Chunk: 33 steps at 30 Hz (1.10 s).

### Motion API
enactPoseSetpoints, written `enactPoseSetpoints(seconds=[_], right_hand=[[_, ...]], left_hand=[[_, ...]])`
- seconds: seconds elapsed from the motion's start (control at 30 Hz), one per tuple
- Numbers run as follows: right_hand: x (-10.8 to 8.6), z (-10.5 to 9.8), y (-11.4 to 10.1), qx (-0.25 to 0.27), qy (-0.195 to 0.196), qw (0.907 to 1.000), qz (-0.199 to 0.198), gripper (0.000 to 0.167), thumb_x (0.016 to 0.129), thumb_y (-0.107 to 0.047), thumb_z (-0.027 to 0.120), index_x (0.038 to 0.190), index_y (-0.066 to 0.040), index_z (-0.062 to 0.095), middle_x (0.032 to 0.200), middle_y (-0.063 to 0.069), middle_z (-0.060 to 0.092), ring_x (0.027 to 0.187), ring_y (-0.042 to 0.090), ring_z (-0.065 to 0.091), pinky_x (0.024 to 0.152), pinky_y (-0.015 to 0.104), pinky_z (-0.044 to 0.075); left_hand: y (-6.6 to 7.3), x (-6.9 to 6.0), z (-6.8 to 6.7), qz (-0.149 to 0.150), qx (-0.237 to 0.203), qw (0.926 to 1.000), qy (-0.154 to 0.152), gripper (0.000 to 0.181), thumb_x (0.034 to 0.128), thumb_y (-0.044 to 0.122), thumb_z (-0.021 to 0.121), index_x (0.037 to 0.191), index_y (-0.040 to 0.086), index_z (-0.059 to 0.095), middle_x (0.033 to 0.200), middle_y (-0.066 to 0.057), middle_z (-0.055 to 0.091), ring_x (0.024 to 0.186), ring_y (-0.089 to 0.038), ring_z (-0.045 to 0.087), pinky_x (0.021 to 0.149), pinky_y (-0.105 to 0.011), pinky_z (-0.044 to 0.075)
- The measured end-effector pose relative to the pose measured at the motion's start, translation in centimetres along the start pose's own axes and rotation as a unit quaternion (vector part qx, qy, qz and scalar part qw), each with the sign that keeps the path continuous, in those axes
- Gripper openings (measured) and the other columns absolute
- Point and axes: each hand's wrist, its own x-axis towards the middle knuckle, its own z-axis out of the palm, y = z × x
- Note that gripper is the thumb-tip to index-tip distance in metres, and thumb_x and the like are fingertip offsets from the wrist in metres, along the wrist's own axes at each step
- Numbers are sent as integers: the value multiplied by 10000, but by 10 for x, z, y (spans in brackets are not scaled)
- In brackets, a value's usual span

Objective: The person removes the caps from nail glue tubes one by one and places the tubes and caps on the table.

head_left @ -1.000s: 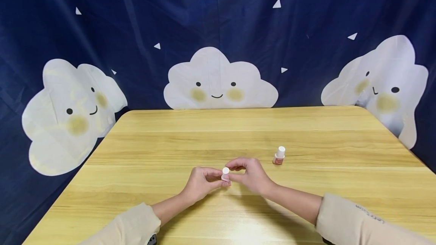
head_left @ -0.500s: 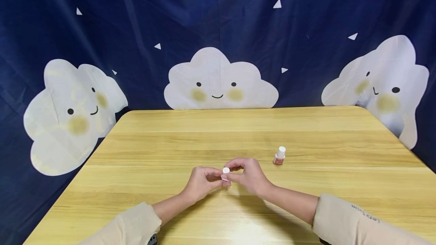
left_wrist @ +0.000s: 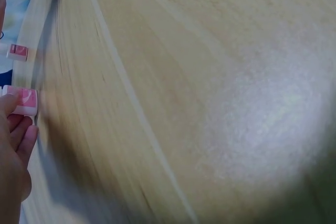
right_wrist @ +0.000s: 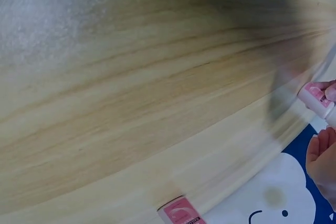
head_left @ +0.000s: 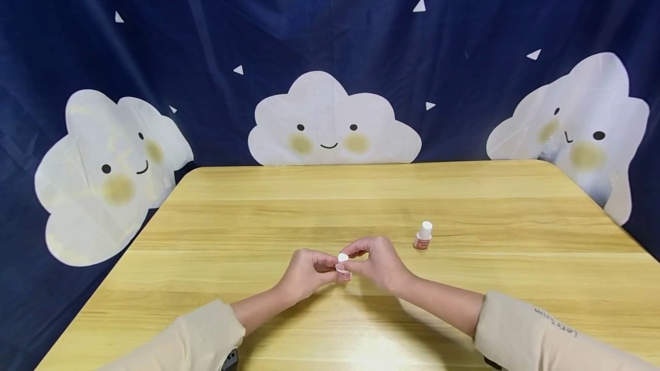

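Near the middle of the table, a small white bottle with a pink label (head_left: 344, 277) is between my two hands. My left hand (head_left: 304, 275) grips its labelled body from the left, thumb in front; the left wrist view shows this hand (left_wrist: 18, 153) on the bottle (left_wrist: 27, 101). At the top, my right hand (head_left: 380, 267) pinches the white cap (head_left: 342, 257) between thumb and fingers, which partly hide it. The right wrist view catches the right hand (right_wrist: 324, 163) by the bottle's upper end, with the label (right_wrist: 316, 94) visible. Whether the cap is loose cannot be seen.
A second, similar bottle (head_left: 423, 236) with a white cap stands upright behind and to the right of my right hand. The wooden table (head_left: 258, 210) reaches back to a dark blue curtain (head_left: 206, 27) printed with white clouds.
My right thumb has shifted slightly left across the bottle's neck, and the right fingers have turned a little around the cap. The left hand keeps its grip. The second bottle has not moved.
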Motion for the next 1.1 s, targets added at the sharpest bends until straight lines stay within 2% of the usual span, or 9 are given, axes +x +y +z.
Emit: enactPoseSetpoints(seconds=[0.17,0.43,0.77,0.9,1.1], right_hand=[[2,-2,0,-88,-43,9999,-35,85,737,-109,774,779,-45,737,795,53,728,742,109,644,676,222,553],[2,-5,-1,-145,-172,9997,-24,87,749,-123,767,785,-48,740,776,41,725,723,73,628,670,306,564],[4,-6,-3,-298,-283,9991,-93,87,754,-108,761,808,-43,740,791,41,726,739,79,616,617,157,494],[4,-6,-3,-294,-344,9989,-154,83,761,-107,754,811,-42,739,796,37,726,739,65,605,614,145,486],[5,-6,-3,-308,-453,9978,-364,56,775,-84,738,813,-43,738,807,42,728,743,55,608,654,265,556]], left_hand=[[2,0,0,-61,170,9998,45,194,760,100,753,901,-31,724,855,-183,713,766,-239,713,664,-194,570],[0,1,1,77,208,9997,42,185,763,87,742,900,-36,722,853,-180,713,762,-222,713,671,-189,569],[-1,0,0,31,135,9999,28,193,765,80,729,914,-42,717,866,-191,712,765,-249,712,667,-205,574],[-2,0,0,52,137,9999,13,192,765,60,723,918,-56,712,873,-201,708,773,-256,710,673,-215,575],[-3,0,0,227,163,9996,-35,192,768,50,716,921,-64,707,879,-206,706,768,-244,711,671,-227,578]])
